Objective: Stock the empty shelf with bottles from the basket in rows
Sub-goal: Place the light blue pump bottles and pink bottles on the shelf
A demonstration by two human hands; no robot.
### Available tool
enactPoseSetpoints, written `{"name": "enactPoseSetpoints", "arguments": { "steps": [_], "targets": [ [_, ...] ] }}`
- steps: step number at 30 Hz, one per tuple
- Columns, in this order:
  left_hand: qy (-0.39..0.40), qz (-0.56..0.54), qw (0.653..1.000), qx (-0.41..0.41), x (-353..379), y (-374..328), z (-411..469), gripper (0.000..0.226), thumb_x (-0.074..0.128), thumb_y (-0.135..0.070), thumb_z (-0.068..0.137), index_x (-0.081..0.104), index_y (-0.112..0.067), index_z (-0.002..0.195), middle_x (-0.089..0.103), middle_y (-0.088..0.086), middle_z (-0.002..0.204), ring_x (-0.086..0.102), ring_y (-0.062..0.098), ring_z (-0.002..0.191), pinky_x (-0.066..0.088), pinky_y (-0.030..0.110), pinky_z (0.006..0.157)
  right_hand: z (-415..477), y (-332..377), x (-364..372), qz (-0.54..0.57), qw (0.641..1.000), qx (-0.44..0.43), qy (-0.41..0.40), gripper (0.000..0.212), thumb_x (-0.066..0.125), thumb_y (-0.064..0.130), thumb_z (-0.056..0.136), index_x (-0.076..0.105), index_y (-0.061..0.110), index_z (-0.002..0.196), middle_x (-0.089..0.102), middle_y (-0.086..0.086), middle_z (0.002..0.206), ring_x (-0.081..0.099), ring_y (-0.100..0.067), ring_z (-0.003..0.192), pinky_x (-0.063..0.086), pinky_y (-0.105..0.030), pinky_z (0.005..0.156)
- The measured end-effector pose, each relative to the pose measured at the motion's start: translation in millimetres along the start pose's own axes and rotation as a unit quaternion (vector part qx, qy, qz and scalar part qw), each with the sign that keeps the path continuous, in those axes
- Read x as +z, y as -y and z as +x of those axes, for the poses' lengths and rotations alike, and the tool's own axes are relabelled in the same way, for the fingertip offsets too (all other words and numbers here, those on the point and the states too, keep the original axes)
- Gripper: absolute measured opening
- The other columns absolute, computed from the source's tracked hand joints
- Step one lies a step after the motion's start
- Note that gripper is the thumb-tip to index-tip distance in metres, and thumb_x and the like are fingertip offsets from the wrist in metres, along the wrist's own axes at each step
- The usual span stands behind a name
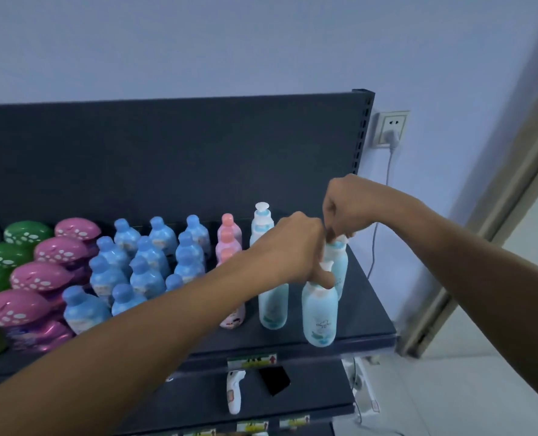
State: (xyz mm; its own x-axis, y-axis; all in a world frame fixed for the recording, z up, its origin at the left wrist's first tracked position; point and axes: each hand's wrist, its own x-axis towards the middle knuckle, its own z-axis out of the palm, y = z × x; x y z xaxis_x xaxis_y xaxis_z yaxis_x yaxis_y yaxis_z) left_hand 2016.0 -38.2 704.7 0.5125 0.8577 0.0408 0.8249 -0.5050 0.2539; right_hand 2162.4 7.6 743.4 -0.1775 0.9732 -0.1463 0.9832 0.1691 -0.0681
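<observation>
Two hands pinch pump tops: left hand (296, 247) on front bottle (319, 313), right hand (345, 207) on rear bottle (340, 262) (shelf (365, 316)).

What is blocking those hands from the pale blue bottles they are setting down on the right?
Nothing visible. The left hand is on the pump top of the front pale blue bottle, and the right hand pinches the top of the bottle behind it. The shelf around them is bare.

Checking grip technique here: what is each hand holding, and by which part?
Right hand pinches the rear pump bottle's top; left hand grips the front pump bottle's pump.
</observation>
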Motion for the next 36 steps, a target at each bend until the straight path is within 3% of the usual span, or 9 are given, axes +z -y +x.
{"name": "enactPoseSetpoints", "arguments": {
  "steps": [5, 8, 14, 20, 26, 31, 36],
  "targets": [
    [-0.019, -0.001, 0.999, -0.032, -0.4, 2.6, 33.4, 0.031, 0.083, -0.041, 0.067, 0.068, -0.017, 0.08, 0.065, 0.0, 0.07, 0.061, 0.018, 0.062, 0.049, 0.029, 0.052, 35.2, -16.1, -5.6, 0.022, 1.0, -0.008, -0.013, 0.011, 0.077, 0.022, 0.074, 0.075, 0.017, 0.064, 0.069, 0.004, 0.053, 0.072, -0.013, 0.062, 0.053, -0.024, 0.052],
    [-0.033, 0.003, 0.998, -0.048, 0.7, 8.9, 50.0, 0.031, 0.081, -0.041, 0.067, 0.069, -0.015, 0.078, 0.061, 0.0, 0.065, 0.061, 0.02, 0.062, 0.051, 0.03, 0.054, 54.9, -19.9, -10.0, 0.033, 0.999, -0.014, -0.021, 0.012, 0.077, 0.023, 0.076, 0.076, 0.016, 0.065, 0.071, 0.002, 0.057, 0.074, -0.016, 0.066, 0.05, -0.022, 0.05],
    [-0.041, -0.005, 0.995, -0.092, 0.9, 29.8, 83.2, 0.032, 0.082, -0.043, 0.069, 0.071, -0.017, 0.082, 0.067, 0.001, 0.076, 0.066, 0.022, 0.071, 0.061, 0.042, 0.071, 91.4, -21.3, -16.6, 0.035, 0.999, -0.024, -0.03, 0.022, 0.081, 0.034, 0.074, 0.078, 0.013, 0.076, 0.076, -0.004, 0.075, 0.073, -0.018, 0.074, 0.062, -0.033, 0.073],
    [-0.051, -0.019, 0.991, -0.118, 3.3, 51.2, 108.4, 0.025, 0.086, -0.041, 0.072, 0.075, -0.019, 0.076, 0.069, -0.002, 0.072, 0.067, 0.017, 0.066, 0.06, 0.036, 0.064, 133.7, -25.4, -7.2, 0.035, 0.999, -0.015, -0.022, 0.03, 0.082, 0.036, 0.073, 0.079, 0.009, 0.085, 0.077, -0.007, 0.083, 0.068, -0.016, 0.069, 0.062, -0.037, 0.079],
    [-0.054, -0.029, 0.987, -0.148, 12.5, 70.3, 124.4, 0.025, 0.085, -0.04, 0.072, 0.076, -0.018, 0.076, 0.07, -0.001, 0.078, 0.069, 0.018, 0.068, 0.061, 0.036, 0.063, 166.4, -29.2, 4.4, 0.048, 0.999, -0.01, -0.017, 0.031, 0.083, 0.038, 0.071, 0.075, 0.008, 0.076, 0.065, -0.001, 0.058, 0.057, -0.016, 0.055, 0.055, -0.029, 0.061],
    [-0.053, -0.037, 0.985, -0.159, 16.4, 78.6, 132.7, 0.022, 0.085, -0.036, 0.073, 0.075, -0.018, 0.077, 0.067, -0.001, 0.077, 0.066, 0.018, 0.067, 0.062, 0.039, 0.066, 183.5, -26.7, 12.2, 0.049, 0.999, -0.013, -0.013, 0.028, 0.082, 0.036, 0.072, 0.069, 0.012, 0.068, 0.06, 0.001, 0.052, 0.053, -0.015, 0.051, 0.048, -0.027, 0.053],
    [-0.052, -0.046, 0.983, -0.169, 18.8, 84.3, 137.1, 0.023, 0.085, -0.035, 0.074, 0.073, -0.016, 0.079, 0.062, 0.0, 0.074, 0.06, 0.018, 0.061, 0.058, 0.035, 0.06, 194.0, -23.0, 15.9, 0.05, 0.999, -0.011, 0.004, 0.024, 0.082, 0.033, 0.068, 0.074, 0.012, 0.074, 0.065, 0.002, 0.053, 0.058, -0.014, 0.052, 0.052, -0.026, 0.055]
  ]
}}
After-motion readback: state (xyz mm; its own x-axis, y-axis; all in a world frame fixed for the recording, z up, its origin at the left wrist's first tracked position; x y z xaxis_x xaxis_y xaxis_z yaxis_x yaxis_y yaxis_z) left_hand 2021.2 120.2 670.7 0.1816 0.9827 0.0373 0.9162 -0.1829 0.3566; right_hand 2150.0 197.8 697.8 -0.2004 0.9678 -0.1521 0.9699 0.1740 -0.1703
